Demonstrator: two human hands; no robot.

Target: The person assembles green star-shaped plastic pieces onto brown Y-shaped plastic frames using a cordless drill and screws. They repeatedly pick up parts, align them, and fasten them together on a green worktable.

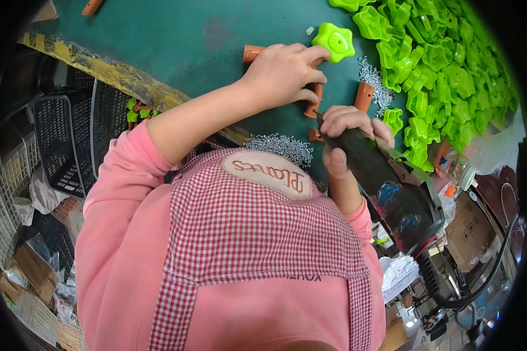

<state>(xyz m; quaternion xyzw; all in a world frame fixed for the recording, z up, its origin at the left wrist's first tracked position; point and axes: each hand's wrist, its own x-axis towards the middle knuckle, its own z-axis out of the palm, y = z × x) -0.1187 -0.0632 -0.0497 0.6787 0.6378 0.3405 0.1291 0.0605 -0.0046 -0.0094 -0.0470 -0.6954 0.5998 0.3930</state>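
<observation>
My left hand is closed around a brown plastic tube piece, which lies on the green tabletop; part of it is hidden under the fingers. A bright green star-shaped plastic part is beside my index finger. In my right hand is a black corded power screwdriver, its nose slanted toward the near end of the tube piece. Whether the tip touches the piece I cannot tell. Another brown tube lies to the right of the held piece, and a short brown end shows beside the screwdriver nose.
A large heap of green plastic parts covers the table's right side. Small screws lie by it, and a second screw pile sits near the apron. Black plastic crates stand left of the yellow-striped table edge. The cord loops at right.
</observation>
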